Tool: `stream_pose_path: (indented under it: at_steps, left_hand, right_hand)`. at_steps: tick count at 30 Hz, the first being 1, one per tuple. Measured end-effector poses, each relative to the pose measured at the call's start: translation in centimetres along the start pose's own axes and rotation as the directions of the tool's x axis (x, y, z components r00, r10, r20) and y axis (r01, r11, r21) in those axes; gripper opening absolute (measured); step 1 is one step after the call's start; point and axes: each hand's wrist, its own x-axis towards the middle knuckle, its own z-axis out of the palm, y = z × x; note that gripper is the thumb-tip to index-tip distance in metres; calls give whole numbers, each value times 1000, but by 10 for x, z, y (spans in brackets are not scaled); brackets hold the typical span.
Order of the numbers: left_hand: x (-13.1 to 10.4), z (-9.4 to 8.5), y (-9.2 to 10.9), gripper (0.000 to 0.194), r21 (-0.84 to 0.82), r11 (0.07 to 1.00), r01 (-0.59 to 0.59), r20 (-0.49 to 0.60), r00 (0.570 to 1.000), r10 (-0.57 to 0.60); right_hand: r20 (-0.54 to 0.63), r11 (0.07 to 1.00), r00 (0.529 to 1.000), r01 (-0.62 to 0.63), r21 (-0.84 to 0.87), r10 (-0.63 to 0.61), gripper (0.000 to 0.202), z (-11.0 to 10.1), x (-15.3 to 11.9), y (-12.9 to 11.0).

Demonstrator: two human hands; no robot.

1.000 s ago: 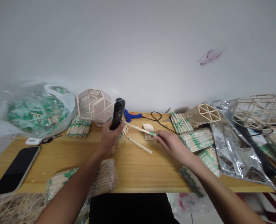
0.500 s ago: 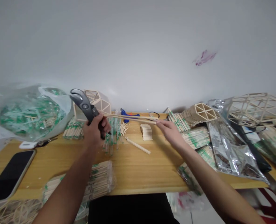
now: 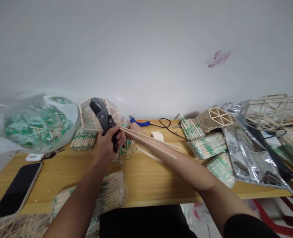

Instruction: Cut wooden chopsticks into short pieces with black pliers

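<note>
Clock centred on the pale wooden tabletop. L hand, approx 11, is wrapped round dark-grey, hook-headed pruning shears & also pinches two long, thin, pale wooden chopsticks, which fan twd 4, above the R forearm. R hand is nr 12, by the blue plastic glue gun; fingers mostly hidden, so can't tell if they grip anything.

Risks, my guess: chopsticks could slip or splay b/c one hand also carries shears; crossed arms could bump them. R forearm may nudge the short, squared stack of cut sticks, or catch the thin black cable. Shears' head overlaps the white-walled hexagonal stick frame in view; a careless swing might knock it.

Edges: clear-wrapped chopstick packets sit at the front edge, 7; black-screened phone, 8. Crumpled silver bag crowds 3. Best room: bare wood at 6.
</note>
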Motion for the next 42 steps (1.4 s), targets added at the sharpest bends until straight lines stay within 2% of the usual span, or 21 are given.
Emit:
stream_pose_path:
  at_steps: [2, 4, 6, 8, 10, 13, 16, 19, 21, 22, 24, 26, 29, 37, 40, 42]
  left_hand:
    - [2, -1, 0, 31, 39, 999, -27, -27, 999, 28]
    - [4, -3, -2, 29, 101, 994, -45, -53, 997, 51]
    - [5, -5, -6, 26, 189, 980, -54, -76, 995, 70]
    - [4, -5, -12, 25, 341, 939, -48, -95, 992, 85]
    - [1, -5, -18, 30, 527, 849, -37, -94, 990, 101]
    - [-4, -3, -27, 35, 710, 702, -63, -59, 987, 149]
    - [-6, -3, -34, 35, 770, 626, -123, 5, 982, 187]
    - [-6, -3, -37, 34, 794, 594, -127, 11, 981, 195]
    - [-3, -3, -36, 32, 759, 647, -71, -51, 984, 168]
    - [-1, -3, -35, 30, 720, 693, -37, -91, 985, 148]
    - [4, -4, -31, 28, 610, 793, 5, -161, 980, 118]
    - [8, -6, -28, 25, 512, 859, 11, -208, 972, 111]
    - [12, -9, -25, 23, 441, 897, 9, -227, 968, 102]
    - [8, -2, -24, 21, 501, 865, 13, -197, 975, 99]
    - [6, -1, -21, 21, 510, 860, 9, -185, 978, 99]
    - [5, -1, -20, 23, 512, 859, -9, -161, 981, 106]
  right_hand:
    - [19, 1000, 1000, -17, 9, 17, 32, -11, -8, -2]
    - [75, 999, 997, -13, 50, 9, 31, -32, -21, -6]
    - [210, 986, 978, -40, 165, 5, 41, -62, -39, -9]
    - [351, 956, 936, -133, 261, 35, 48, -93, -58, -10]
    - [431, 961, 901, -149, 234, 35, 42, -120, -76, -7]
    - [451, 999, 892, -23, 39, 3, 30, -143, -94, 1]
    - [385, 989, 922, 91, -117, -39, 26, -151, -97, 9]
    - [244, 926, 962, 202, -320, -125, 22, -159, -87, 14]
    - [111, 806, 972, 232, -545, -205, 18, -165, -75, 18]
    - [46, 734, 971, 208, -646, -235, 16, -167, -68, 21]
    - [23, 599, 973, 160, -784, -230, 14, -170, -55, 29]
    - [23, 571, 974, 150, -807, -225, 13, -170, -44, 39]
    - [20, 540, 971, 149, -829, -237, 14, -165, -35, 51]
    - [13, 501, 965, 148, -853, -263, 16, -161, -35, 55]
    - [-21, 536, 946, 163, -828, -322, 15, -166, -41, 48]
    - [-120, 626, 900, 191, -756, -420, 14, -169, -49, 39]
